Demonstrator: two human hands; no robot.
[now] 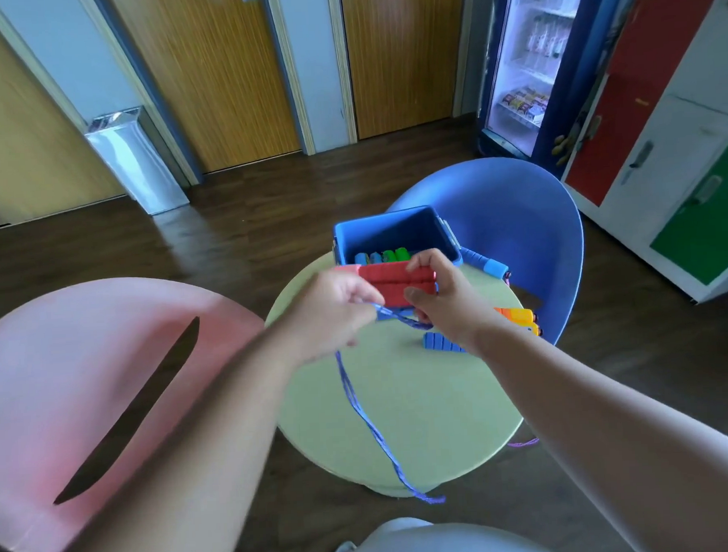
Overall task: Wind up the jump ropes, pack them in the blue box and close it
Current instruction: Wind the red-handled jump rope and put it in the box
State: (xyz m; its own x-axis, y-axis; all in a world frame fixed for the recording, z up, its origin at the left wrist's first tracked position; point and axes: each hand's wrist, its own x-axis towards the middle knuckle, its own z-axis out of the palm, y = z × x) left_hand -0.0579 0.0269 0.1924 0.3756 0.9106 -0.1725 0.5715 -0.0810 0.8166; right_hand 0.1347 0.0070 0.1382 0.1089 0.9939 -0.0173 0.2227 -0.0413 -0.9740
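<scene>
My right hand [442, 297] grips a pair of red jump-rope handles [396, 279], held side by side above the green round table [422, 398]. My left hand [335, 314] pinches the blue-purple rope [361, 405] just below the handles; its doubled length hangs past the table's near edge. Behind my hands stands the open blue box [394, 232] with blue and green handles [384, 256] inside. On the table lie a blue handle [440, 342], orange handles [520, 321] and a blue foam handle [485, 263] next to the box.
A pink chair [88, 392] stands at the left and a blue chair [518, 227] behind the table. A drinks fridge [532, 59] and coloured lockers [661, 137] line the right wall. Wooden doors and a metal bin [136, 160] are at the back.
</scene>
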